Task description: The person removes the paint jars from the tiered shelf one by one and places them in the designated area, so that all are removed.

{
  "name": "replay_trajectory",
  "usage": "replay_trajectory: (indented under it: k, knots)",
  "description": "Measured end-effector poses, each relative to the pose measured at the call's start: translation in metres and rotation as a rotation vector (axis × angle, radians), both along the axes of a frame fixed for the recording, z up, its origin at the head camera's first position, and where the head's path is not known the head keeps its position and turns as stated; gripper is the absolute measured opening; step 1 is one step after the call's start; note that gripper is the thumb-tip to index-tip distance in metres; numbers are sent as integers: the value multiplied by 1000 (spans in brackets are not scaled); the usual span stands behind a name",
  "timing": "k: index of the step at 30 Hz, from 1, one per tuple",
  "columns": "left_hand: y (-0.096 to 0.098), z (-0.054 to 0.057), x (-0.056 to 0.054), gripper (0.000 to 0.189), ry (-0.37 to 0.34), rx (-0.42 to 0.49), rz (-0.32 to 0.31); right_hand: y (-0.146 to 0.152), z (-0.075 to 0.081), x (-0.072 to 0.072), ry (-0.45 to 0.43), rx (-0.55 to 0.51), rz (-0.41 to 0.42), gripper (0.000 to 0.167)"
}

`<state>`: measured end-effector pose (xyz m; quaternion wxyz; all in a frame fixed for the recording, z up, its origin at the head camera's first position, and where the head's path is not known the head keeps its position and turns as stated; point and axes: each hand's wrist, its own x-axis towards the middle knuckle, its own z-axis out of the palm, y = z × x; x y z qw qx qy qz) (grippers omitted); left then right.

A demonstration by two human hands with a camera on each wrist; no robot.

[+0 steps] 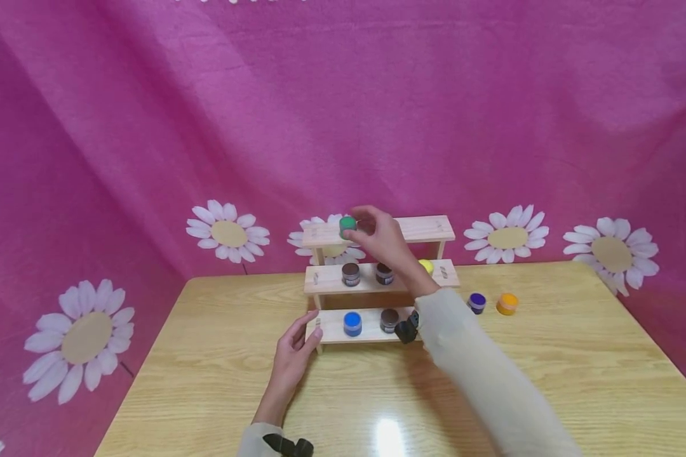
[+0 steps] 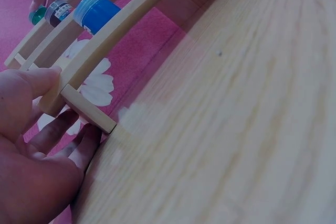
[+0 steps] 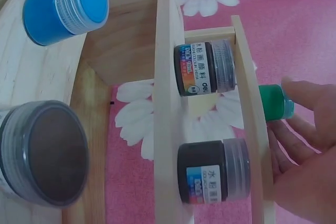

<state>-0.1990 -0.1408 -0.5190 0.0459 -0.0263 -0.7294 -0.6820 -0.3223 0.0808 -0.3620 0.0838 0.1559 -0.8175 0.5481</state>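
Note:
My right hand (image 1: 382,236) holds a small green paint jar (image 1: 347,225) between thumb and fingers at the left part of the top step of a three-step wooden rack (image 1: 423,228). In the right wrist view the green jar (image 3: 272,102) shows just past the edge of the top board. With the thumb above and the fingers below, my left hand (image 1: 293,354) grips the left end of the bottom board (image 2: 100,51). A blue paint jar (image 1: 352,324) and a dark jar (image 1: 389,320) stand on that bottom step.
Two dark jars, one at the left (image 1: 351,274) and one beside it (image 1: 384,273), stand on the middle step. A yellow jar (image 1: 426,266) is partly behind my right forearm. On the table (image 1: 217,381), right of the rack, are a purple jar (image 1: 477,303) and an orange jar (image 1: 507,304).

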Motion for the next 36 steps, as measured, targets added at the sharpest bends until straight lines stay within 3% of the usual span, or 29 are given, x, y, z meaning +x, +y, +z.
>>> replay_trajectory:
  k: [7, 17, 27, 33, 36]
  knots:
    - [0, 1, 1, 41, 3, 11, -3, -6, 3, -4, -40, 57, -34, 43]
    - [-1, 2, 2, 42, -24, 13, 3, -1, 3, 1, -20, 28, -24, 39]
    - [-1, 0, 1, 41, -22, 15, 1, 35, 6, 20, 46, -41, -6, 40]
    - [0, 0, -1, 42, 16, 24, -16, 71, -3, 41, 92, -98, -48, 40]
    - [0, 2, -1, 41, 3, 16, 1, 86, -11, 54, 115, -127, -66, 40]
